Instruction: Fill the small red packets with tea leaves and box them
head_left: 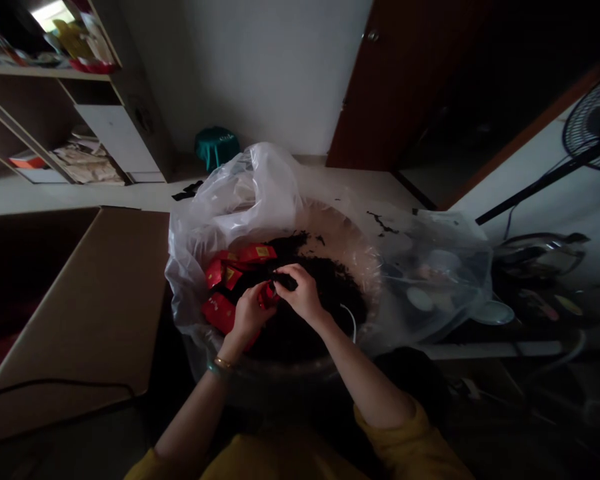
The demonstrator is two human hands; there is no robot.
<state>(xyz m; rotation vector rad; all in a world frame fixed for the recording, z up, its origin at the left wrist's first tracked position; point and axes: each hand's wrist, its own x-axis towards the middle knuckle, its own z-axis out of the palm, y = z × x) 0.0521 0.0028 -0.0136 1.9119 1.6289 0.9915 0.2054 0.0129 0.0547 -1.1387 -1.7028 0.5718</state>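
My left hand (250, 311) is closed around a small red packet (267, 295) over a wide round container lined with clear plastic (355, 230). Pinched in my right hand (303, 293) is a clump of dark loose leaves (286, 281), right at the packet's mouth. Below both hands lies a heap of the same dark leaves (300, 333), which look like dry tea. Several other red packets (257, 253) rest on the heap's left side. A thin white curved strip (351, 321) lies on the right of the heap.
A large cardboard box (115, 287) stands at the left. Bunched clear plastic (250, 180) rises behind the container, and more plastic (430, 280) spreads over dishes at the right. Further back are a shelf unit (45, 70), a green-covered bin (217, 147), a brown door (375, 87) and a fan (593, 127).
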